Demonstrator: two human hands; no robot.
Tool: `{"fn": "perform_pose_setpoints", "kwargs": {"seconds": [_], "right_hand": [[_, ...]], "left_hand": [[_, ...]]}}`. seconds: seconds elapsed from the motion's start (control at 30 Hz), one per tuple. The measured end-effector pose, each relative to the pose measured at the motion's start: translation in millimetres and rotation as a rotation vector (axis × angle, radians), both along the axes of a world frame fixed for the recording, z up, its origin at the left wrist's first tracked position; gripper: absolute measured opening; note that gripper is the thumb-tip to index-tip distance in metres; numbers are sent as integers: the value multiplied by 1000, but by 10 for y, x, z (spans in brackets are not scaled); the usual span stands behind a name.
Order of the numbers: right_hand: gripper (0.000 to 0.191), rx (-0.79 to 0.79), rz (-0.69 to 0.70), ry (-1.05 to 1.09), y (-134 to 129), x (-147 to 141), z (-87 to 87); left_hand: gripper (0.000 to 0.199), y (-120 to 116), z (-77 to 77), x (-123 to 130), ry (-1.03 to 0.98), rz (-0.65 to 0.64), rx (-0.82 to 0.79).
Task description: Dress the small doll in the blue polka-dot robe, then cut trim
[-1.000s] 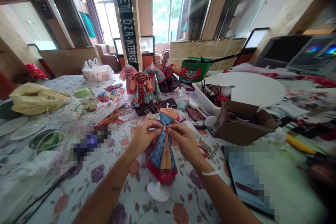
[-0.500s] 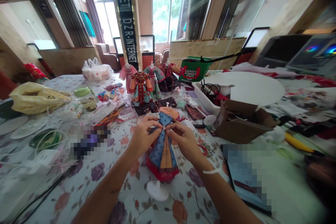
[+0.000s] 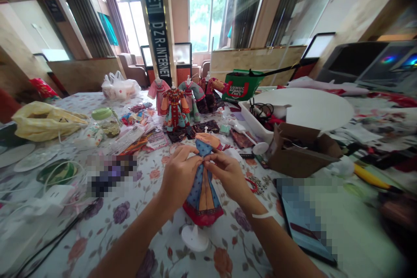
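Between my hands a small doll dress (image 3: 205, 191), blue with an orange front panel and a red hem, hangs on a mini mannequin stand whose round white base (image 3: 195, 238) tilts above the flowered tablecloth. My left hand (image 3: 180, 171) pinches the dress at the waist from the left. From the right, the fingertips of my right hand (image 3: 228, 171) pinch the same spot, almost touching the left ones. What lies exactly between the fingertips is hidden. An orange sleeve (image 3: 210, 140) sticks out above my hands.
Several dressed mini mannequins (image 3: 176, 110) stand at the back. To the right are a cardboard box (image 3: 293, 156), a white tray (image 3: 256, 124) and a tablet (image 3: 302, 226). A glass jar (image 3: 109, 124), a yellow bag (image 3: 48, 124) and cables (image 3: 61, 226) lie left.
My left hand has turned and shifted slightly so its back covers more of the dress. The white bit seen between my fingertips is now hidden. The dress leans slightly more to the left.
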State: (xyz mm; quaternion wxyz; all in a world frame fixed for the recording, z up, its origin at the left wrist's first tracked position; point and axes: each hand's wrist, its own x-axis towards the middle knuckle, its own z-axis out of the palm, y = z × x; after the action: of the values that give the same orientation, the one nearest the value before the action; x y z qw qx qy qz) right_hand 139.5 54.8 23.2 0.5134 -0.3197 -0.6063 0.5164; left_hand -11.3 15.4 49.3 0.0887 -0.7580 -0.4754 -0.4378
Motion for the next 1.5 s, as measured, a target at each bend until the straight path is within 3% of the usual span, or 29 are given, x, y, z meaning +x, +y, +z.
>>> {"fn": "perform_pose_setpoints", "kwargs": {"seconds": [0.47, 0.73, 0.97, 1.17, 1.5], "right_hand": [[10, -17, -18, 35, -18, -7, 9], [9, -15, -8, 46, -10, -3, -13], [11, -33, 0, 32, -27, 3, 18], [9, -24, -16, 51, -22, -3, 11], [11, -58, -19, 58, -31, -3, 18]], "left_hand": [[18, -54, 27, 38, 177, 41, 94], [19, -83, -2, 88, 390, 115, 209], [17, -70, 25, 34, 177, 23, 85], [18, -58, 11, 36, 251, 43, 143], [18, -67, 46, 23, 191, 14, 89]]}}
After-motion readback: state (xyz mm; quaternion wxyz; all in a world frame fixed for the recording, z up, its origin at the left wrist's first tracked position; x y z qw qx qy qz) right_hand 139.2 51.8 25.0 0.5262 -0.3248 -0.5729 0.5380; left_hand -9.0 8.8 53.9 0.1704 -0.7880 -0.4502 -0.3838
